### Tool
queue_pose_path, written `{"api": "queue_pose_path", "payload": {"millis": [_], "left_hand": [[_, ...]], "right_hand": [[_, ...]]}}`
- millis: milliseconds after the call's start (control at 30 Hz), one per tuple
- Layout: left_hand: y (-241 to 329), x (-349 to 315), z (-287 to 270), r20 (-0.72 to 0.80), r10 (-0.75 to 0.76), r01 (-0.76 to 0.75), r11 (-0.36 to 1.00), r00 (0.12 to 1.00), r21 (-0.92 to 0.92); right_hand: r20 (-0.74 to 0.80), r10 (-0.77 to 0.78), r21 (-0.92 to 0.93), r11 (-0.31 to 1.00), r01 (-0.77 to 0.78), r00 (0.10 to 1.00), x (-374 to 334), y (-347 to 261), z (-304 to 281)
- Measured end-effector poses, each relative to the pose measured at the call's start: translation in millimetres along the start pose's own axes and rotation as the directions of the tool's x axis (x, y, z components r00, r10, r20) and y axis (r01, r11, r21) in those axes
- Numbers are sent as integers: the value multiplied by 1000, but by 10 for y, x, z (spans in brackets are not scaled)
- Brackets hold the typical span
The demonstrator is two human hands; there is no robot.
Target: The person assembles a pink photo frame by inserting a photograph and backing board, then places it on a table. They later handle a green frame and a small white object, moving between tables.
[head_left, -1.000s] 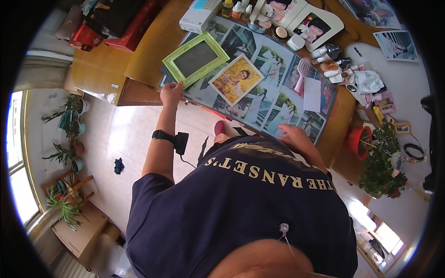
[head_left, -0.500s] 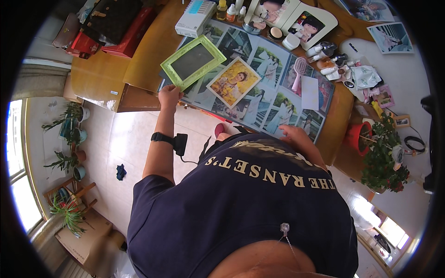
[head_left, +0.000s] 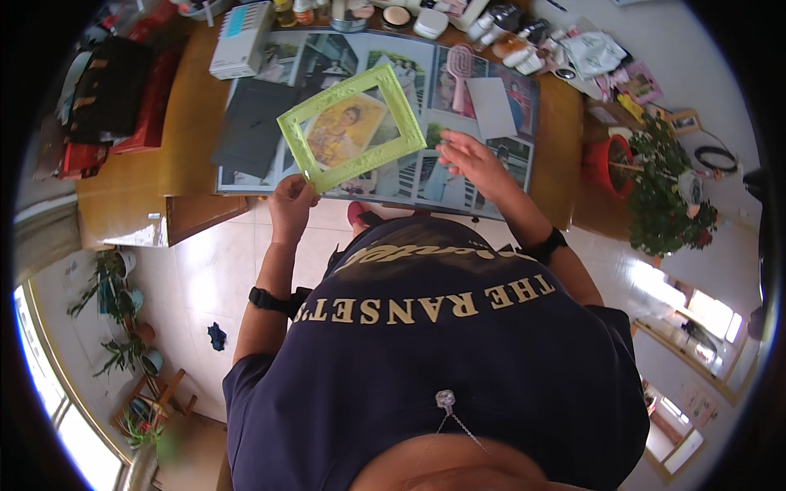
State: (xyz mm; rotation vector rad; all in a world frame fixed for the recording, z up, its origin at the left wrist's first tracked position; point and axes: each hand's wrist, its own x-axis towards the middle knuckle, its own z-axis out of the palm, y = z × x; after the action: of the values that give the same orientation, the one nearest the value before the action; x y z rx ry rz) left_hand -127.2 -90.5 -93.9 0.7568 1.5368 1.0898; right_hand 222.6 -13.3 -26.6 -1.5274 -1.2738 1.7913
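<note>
At the far left, a dark bag (head_left: pixel 106 94) is standing beside a red box (head_left: pixel 154 102) near the desk's (head_left: pixel 184 123) curved end. A stretch of bare wood is separating them from the photo-covered sheet (head_left: pixel 233 184), and a white box (head_left: pixel 240 41) is standing at that sheet's upper left corner. Below it, a dark flat panel (head_left: pixel 254 123) is lying on the sheet, leaving a narrow strip along the front edge.

The left hand (head_left: pixel 292 200) is pinching the lower left corner of the green frame (head_left: pixel 372 162), just at the desk's front edge. The frame is slanting over the sheet, and a yellow portrait photo (head_left: pixel 340 127) is showing through its opening.

Beyond the frame's right end, the right hand (head_left: pixel 475 159) is hovering with its fingers loosely parted and apparently holding nothing; a small gap is parting its fingertips from the frame's near corner. Above that hand, a pink hairbrush (head_left: pixel 460 74) and a white card (head_left: pixel 493 106) are lying close together, limiting room there. Farther right, a red pot (head_left: pixel 607 164) is standing beyond the sheet's right edge.
</note>
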Motion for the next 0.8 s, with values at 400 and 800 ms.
{"api": "queue_pose_path", "payload": {"millis": [400,800], "left_hand": [[-255,31,903,360,94,-219,920,928,325],[-395,45,1086,390,146,-300,879,909,371]], "right_hand": [[-207,151,228,968,-103,967,58,500,-217],[-421,191,54,981,-186,887,104,718,-307]]}}
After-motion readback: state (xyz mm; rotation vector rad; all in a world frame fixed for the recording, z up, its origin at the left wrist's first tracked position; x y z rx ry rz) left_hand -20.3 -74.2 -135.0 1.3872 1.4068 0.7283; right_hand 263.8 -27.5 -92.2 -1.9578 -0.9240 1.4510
